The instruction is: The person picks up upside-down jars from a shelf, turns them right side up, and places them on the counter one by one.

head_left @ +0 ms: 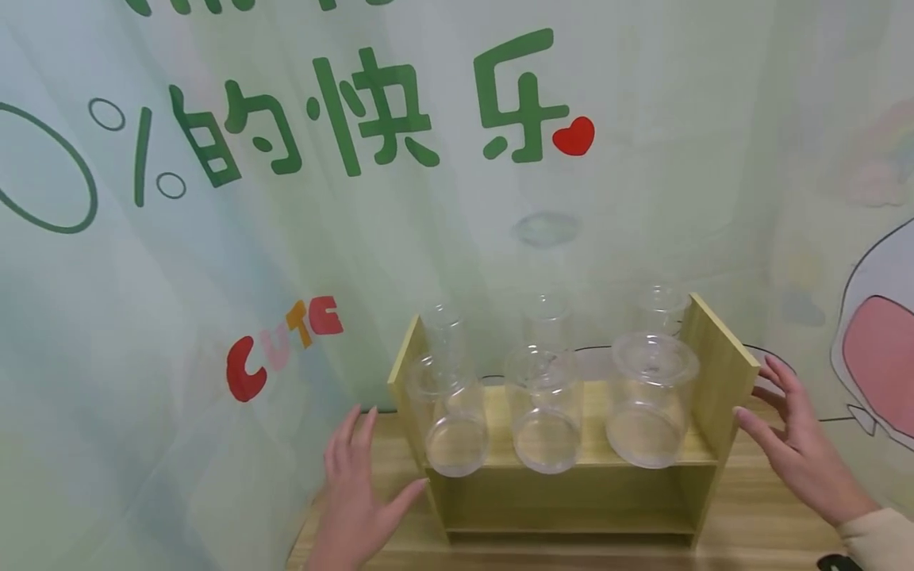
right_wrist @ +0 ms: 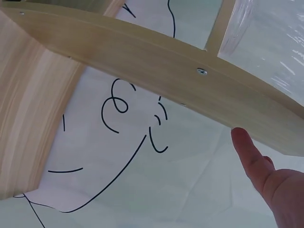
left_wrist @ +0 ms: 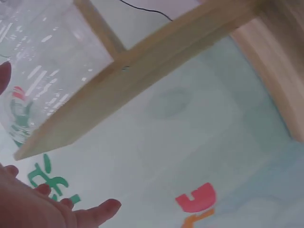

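Note:
A small light-wood shelf (head_left: 578,500) stands on the wooden table, with several clear plastic jars on its upper board. Three larger jars, such as the right one (head_left: 651,404), form the front row; smaller ones, such as the middle one (head_left: 548,321), stand behind. My left hand (head_left: 357,492) is beside the shelf's left panel (head_left: 408,381), fingers spread and thumb pointing toward it. On the other side, my right hand (head_left: 800,436) has its thumb and fingertips right at the right panel (head_left: 724,381). The right wrist view shows one finger (right_wrist: 249,154) close to that panel's edge.
Behind the shelf hangs a pale green cloth (head_left: 678,182) with green characters, a red heart (head_left: 574,136) and coloured letters. The wooden table (head_left: 757,507) extends on both sides of the shelf. A dark band (head_left: 837,562) shows at the right wrist.

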Available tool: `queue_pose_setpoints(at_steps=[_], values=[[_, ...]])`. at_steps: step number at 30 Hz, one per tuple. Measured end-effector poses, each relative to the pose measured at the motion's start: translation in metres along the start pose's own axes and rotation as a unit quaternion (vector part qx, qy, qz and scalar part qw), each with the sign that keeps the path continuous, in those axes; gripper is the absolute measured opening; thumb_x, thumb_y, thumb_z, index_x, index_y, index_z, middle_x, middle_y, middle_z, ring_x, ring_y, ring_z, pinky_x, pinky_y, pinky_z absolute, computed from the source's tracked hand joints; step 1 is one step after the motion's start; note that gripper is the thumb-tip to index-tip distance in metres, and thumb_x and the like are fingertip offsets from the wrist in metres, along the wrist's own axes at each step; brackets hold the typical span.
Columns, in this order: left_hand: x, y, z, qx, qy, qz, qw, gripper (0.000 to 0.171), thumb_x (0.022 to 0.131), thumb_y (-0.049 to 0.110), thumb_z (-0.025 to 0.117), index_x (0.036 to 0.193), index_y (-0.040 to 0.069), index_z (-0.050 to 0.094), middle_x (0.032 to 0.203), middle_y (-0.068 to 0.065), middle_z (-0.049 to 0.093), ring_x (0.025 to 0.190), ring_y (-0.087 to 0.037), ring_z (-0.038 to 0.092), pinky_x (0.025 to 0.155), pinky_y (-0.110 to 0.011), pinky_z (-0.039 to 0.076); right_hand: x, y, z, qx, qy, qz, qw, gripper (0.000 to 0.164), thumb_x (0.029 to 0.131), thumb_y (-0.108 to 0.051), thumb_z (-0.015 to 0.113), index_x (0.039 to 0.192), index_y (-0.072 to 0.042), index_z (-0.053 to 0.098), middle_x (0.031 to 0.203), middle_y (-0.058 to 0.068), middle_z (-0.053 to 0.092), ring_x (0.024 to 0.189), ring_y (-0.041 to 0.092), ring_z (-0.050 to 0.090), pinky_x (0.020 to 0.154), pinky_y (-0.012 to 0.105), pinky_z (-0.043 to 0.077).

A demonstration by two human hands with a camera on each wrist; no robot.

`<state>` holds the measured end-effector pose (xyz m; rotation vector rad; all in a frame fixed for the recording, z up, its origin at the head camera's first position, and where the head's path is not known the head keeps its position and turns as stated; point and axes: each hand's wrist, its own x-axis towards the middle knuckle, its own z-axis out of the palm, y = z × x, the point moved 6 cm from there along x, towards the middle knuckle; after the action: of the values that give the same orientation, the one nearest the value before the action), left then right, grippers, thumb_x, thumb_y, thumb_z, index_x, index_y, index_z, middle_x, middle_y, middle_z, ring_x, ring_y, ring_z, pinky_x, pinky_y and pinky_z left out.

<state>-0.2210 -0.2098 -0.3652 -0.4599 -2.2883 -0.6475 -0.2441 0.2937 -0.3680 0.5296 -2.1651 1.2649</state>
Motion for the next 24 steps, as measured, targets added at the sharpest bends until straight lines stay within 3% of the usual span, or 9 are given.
queue_pose_setpoints(at_steps=[8, 13, 17, 20, 24], values=[[0.038, 0.036, -0.006, 0.025, 0.052, 0.096, 0.9937, 0.105, 0.07, 0.047, 0.082, 0.151, 0.004, 0.033, 0.155, -0.022, 0.025, 0.134, -0.048, 0.027, 0.099, -0.069, 0.025, 0.012, -0.012, 0.001, 0.016, 0.022, -0.041, 0.999, 0.068, 0.1, 0.014, 0.031, 0.158, -0.01, 0.006, 0.154, -0.009, 0.023, 0.123, -0.005, 0.039, 0.078, 0.006, 0.045], [0.051, 0.04, -0.004, 0.05, 0.039, 0.089, 0.994, 0.104, 0.067, 0.049, 0.084, 0.151, 0.009, 0.037, 0.154, -0.022, 0.028, 0.135, -0.044, 0.029, 0.102, -0.07, 0.023, 0.018, -0.016, 0.007, 0.003, 0.018, -0.046, 0.999, 0.062, 0.102, 0.011, 0.029, 0.158, -0.008, 0.01, 0.152, -0.012, 0.024, 0.114, -0.008, 0.046, 0.075, 0.007, 0.046], [0.054, 0.045, 0.002, 0.062, 0.023, 0.069, 0.9954, 0.102, 0.067, 0.05, 0.085, 0.15, 0.012, 0.039, 0.154, -0.021, 0.028, 0.137, -0.044, 0.027, 0.102, -0.075, 0.021, 0.018, -0.015, 0.01, -0.003, 0.016, -0.044, 0.999, 0.059, 0.103, 0.009, 0.029, 0.157, -0.006, 0.014, 0.133, -0.015, 0.045, 0.102, -0.01, 0.052, 0.073, 0.007, 0.048], [0.057, 0.052, 0.005, 0.068, 0.035, 0.072, 0.9945, 0.1, 0.066, 0.046, 0.088, 0.147, 0.011, 0.042, 0.151, -0.023, 0.031, 0.136, -0.045, 0.028, 0.102, -0.073, 0.024, 0.017, -0.01, 0.008, -0.013, 0.019, -0.035, 0.999, 0.058, 0.103, 0.008, 0.03, 0.157, -0.006, 0.016, 0.119, -0.02, 0.047, 0.098, -0.012, 0.053, 0.071, 0.007, 0.048], [0.06, 0.062, 0.007, 0.093, 0.067, 0.075, 0.9906, 0.098, 0.064, 0.044, 0.091, 0.143, 0.011, 0.044, 0.148, -0.023, 0.036, 0.132, -0.045, 0.033, 0.097, -0.065, 0.034, 0.017, -0.006, 0.007, -0.021, 0.022, -0.028, 0.999, 0.056, 0.103, 0.007, 0.031, 0.157, -0.005, 0.018, 0.122, -0.02, 0.042, 0.097, -0.015, 0.051, 0.069, 0.006, 0.046]])
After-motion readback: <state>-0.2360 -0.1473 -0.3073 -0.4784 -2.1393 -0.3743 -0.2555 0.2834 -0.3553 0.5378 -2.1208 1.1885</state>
